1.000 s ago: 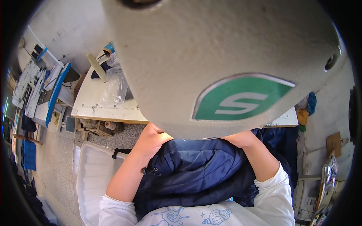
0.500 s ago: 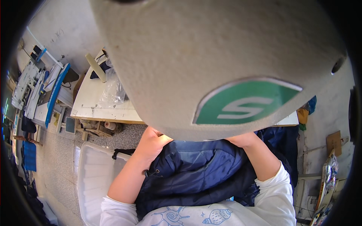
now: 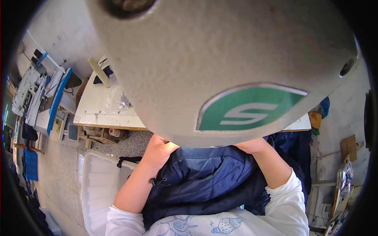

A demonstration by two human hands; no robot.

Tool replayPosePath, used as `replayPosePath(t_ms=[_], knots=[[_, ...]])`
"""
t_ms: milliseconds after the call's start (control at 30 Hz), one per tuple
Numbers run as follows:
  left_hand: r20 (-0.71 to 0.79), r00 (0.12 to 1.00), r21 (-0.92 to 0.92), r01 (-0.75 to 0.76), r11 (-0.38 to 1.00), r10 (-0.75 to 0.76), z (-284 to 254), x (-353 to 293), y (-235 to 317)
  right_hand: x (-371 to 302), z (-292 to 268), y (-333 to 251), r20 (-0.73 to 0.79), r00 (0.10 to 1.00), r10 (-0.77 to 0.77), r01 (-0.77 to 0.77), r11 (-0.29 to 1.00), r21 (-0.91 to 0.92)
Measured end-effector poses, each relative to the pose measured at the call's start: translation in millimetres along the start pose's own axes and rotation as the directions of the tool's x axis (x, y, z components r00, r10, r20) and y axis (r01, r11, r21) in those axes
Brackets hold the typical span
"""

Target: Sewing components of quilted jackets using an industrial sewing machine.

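A navy quilted jacket (image 3: 208, 173) lies bunched across my lap, its upper edge running under the pale grey head of a sewing machine (image 3: 169, 70). At the jacket's left edge, my left hand (image 3: 161, 148) is closed on the cloth, with its fingertips hidden behind the machine head. My right hand (image 3: 252, 145) reaches to the jacket's upper right. Only its back and wrist show, and the machine covers its fingers. A cord end with a small eyelet (image 3: 164, 179) sits on the cloth below my left wrist. The needle area is out of sight.
A white worktable (image 3: 106, 120) extends behind the machine, with a clear plastic bag (image 3: 117, 96) on it. A white plastic bin (image 3: 94, 188) stands on the floor at my left. Another machine table with a blue edge (image 3: 59, 102) is farther left. More dark blue cloth (image 3: 293, 153) hangs at the right.
The machine head sits slightly farther left and lower in view, showing more of its top hole. Both hands and the jacket stay nearly where they were.
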State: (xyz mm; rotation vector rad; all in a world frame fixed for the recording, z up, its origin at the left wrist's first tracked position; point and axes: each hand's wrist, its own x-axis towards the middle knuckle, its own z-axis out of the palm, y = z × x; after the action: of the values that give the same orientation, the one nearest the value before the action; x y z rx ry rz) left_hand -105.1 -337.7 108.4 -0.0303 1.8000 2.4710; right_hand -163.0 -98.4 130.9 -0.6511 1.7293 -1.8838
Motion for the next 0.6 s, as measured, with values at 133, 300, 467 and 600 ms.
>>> replayPosePath(t_ms=[133,300,467,600], knots=[[0.005,1.000,-0.005,0.000,1.000,0.000,1.5,-1.2,-1.1,0.3,-0.7,1.3,0.016,1.000,0.025,-0.025,1.000,0.010],[0.059,0.997,-0.063,-0.049,0.997,0.053,3.7,-3.3,-2.7,0.9,5.1,-4.1,-0.023,0.998,0.058,-0.058,0.998,-0.012],[0.075,0.992,-0.103,-0.098,0.990,0.106,9.4,-2.9,-1.9,2.1,1.8,0.2,-0.029,0.993,0.113,-0.114,0.993,-0.033],[0.075,0.994,-0.082,-0.067,0.994,0.074,8.5,-3.3,-1.3,3.0,3.2,-2.3,-0.031,0.993,0.111,-0.113,0.991,-0.077]])
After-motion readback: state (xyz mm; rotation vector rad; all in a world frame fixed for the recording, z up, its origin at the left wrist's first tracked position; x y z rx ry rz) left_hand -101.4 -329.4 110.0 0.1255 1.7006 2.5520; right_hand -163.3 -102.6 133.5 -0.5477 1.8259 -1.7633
